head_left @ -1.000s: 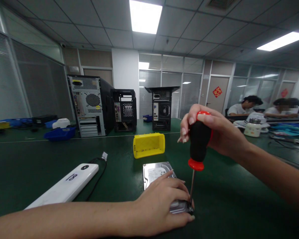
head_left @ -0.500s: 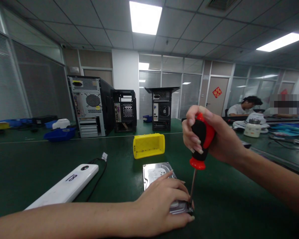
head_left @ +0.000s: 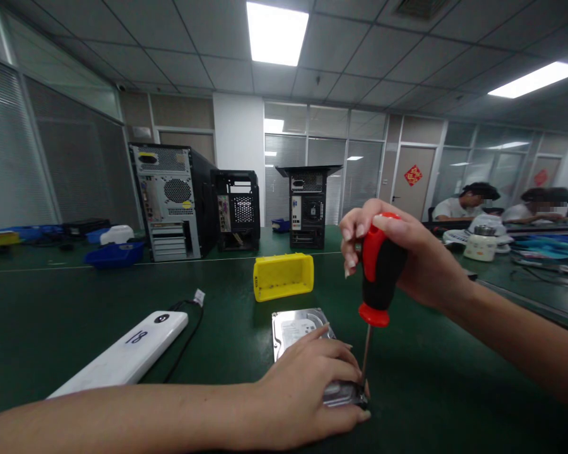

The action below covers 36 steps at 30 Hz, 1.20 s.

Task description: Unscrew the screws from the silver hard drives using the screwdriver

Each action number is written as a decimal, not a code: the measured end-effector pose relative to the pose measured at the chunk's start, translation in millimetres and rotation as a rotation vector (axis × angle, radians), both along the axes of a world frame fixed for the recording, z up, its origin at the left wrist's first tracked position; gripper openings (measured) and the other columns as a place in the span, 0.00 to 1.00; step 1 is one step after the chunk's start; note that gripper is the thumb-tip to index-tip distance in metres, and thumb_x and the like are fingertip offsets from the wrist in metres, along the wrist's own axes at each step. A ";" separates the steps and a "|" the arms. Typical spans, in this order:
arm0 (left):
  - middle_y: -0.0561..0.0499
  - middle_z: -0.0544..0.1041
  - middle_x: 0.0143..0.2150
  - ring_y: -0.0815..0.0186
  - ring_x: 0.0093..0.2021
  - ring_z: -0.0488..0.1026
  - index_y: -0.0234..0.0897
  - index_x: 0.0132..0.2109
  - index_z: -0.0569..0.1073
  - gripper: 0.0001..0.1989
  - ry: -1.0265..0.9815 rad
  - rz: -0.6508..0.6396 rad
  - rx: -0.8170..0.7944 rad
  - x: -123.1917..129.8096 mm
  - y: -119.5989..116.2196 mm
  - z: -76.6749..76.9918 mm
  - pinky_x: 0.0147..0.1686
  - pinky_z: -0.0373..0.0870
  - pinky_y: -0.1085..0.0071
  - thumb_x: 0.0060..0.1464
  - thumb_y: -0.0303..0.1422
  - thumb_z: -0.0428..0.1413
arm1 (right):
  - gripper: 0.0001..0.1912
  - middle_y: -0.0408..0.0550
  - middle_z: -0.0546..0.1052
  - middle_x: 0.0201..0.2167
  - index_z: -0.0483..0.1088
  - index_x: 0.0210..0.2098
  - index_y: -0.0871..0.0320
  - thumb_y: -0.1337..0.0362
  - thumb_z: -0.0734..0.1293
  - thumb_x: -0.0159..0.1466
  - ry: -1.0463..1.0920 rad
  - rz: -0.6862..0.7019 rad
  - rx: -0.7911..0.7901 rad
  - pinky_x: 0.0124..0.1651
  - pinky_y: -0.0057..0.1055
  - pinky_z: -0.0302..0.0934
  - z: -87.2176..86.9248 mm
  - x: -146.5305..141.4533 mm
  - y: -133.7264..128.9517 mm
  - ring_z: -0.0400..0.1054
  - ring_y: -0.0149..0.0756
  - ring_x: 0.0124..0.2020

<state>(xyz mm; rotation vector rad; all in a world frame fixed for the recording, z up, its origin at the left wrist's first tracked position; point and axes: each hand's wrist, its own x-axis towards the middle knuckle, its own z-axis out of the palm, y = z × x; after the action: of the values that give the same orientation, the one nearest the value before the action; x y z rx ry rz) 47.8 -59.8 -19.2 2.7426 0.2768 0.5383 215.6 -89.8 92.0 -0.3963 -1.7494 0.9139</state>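
Observation:
A silver hard drive (head_left: 293,326) lies on the green table, partly covered by my left hand (head_left: 315,384). The fingers of that hand wrap over the drive and press it down, with the thumb along its near end. My right hand (head_left: 407,249) grips the red and black handle of a screwdriver (head_left: 381,271), thumb on top, some fingers lifted off the side. The shaft points down, and its tip meets the drive's near right corner between my left thumb and fingers. The screw under the tip is too small to make out.
Beyond the drive a yellow bin (head_left: 284,277) lies on its side. A white power bank marked 18 (head_left: 127,353) with a black cable is at left. Computer cases (head_left: 175,202) stand behind, near a blue tray (head_left: 113,254). People (head_left: 468,205) sit at right, past a jar (head_left: 481,244).
The screwdriver handle has turned in my right hand, its red and black sides swapping place. Those fingers have loosened and shifted slightly left. My left hand and the drive stay put.

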 end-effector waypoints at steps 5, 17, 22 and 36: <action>0.51 0.75 0.46 0.63 0.49 0.71 0.41 0.43 0.74 0.10 0.010 0.013 0.008 0.2 -0.2 -0.6 0.62 0.47 0.60 0.54 0.39 0.57 | 0.05 0.42 0.68 0.31 0.61 0.30 0.58 0.67 0.62 0.63 0.029 -0.002 0.027 0.28 0.26 0.65 -1.5 -1.7 0.8 0.66 0.25 0.23; 0.52 0.75 0.45 0.64 0.48 0.71 0.41 0.42 0.74 0.09 -0.006 0.009 -0.010 0.0 0.2 -1.8 0.62 0.46 0.61 0.54 0.37 0.57 | 0.14 0.45 0.66 0.31 0.65 0.40 0.57 0.57 0.53 0.66 -0.049 0.055 -0.090 0.33 0.32 0.65 0.9 1.0 -2.2 0.66 0.32 0.29; 0.53 0.75 0.45 0.64 0.47 0.72 0.41 0.42 0.74 0.10 0.001 -0.005 -0.016 -0.2 1.2 -2.0 0.62 0.47 0.62 0.54 0.38 0.57 | 0.12 0.48 0.69 0.33 0.67 0.38 0.60 0.61 0.56 0.66 -0.106 -0.041 -0.024 0.43 0.32 0.64 4.2 6.2 0.5 0.68 0.34 0.35; 0.52 0.74 0.46 0.65 0.49 0.71 0.40 0.42 0.74 0.10 0.009 0.006 -0.003 -1.0 -0.5 0.2 0.62 0.46 0.63 0.54 0.39 0.57 | 0.06 0.44 0.69 0.35 0.61 0.32 0.59 0.64 0.60 0.65 -0.140 -0.177 0.112 0.33 0.30 0.65 2.2 4.2 1.4 0.67 0.28 0.27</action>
<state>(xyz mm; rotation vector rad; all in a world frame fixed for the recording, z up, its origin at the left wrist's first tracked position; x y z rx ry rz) 46.8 -60.3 -19.1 2.7430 0.2882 0.5269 219.8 -88.4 94.2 -0.5430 -1.8504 0.6728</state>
